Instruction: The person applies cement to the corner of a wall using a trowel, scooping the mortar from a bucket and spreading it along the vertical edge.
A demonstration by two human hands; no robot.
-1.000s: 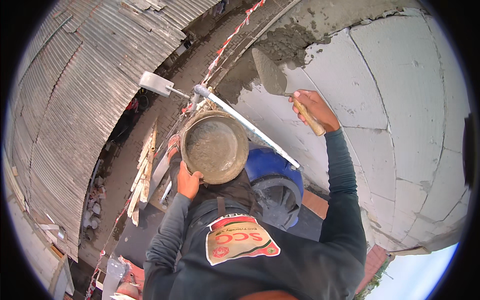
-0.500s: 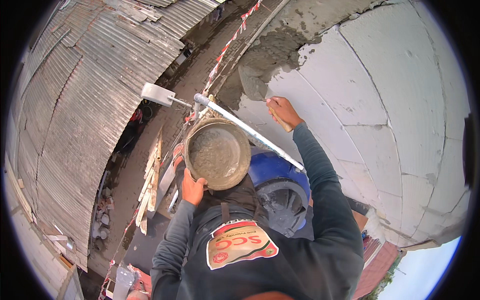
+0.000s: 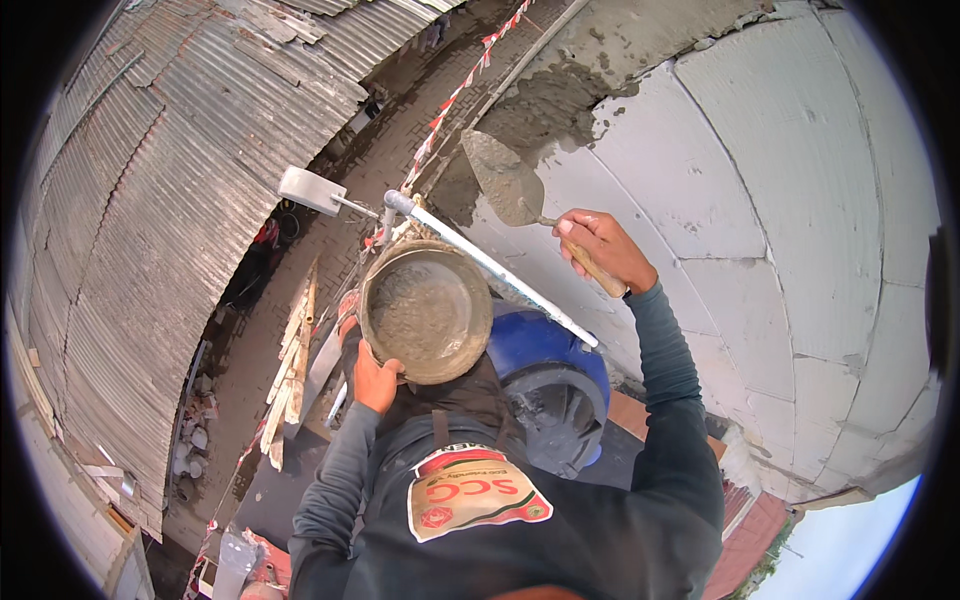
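Observation:
My right hand (image 3: 606,247) is closed round the wooden handle of a pointing trowel (image 3: 508,185). Grey mortar coats the blade, which is lifted in front of the block wall (image 3: 715,190). Wet mortar (image 3: 555,105) covers part of the wall beyond the blade. With my left hand (image 3: 377,381) I grip the near rim of a round bucket (image 3: 476,345), thumb on the edge. Mortar (image 3: 422,310) lies inside it. The bucket is tilted so its mouth faces me.
A white pipe (image 3: 500,268) slants between bucket and wall. Beside my legs stands a blue drum (image 3: 550,350). Wooden strips (image 3: 290,375) lean at the left, and red-white tape (image 3: 450,105) runs above the paved lane. Corrugated roofing (image 3: 180,200) fills the far left.
My right hand has moved right and toward me, drawing the trowel off the wall and turning its blade more fully into view. The bucket has shifted slightly left, still in my left hand.

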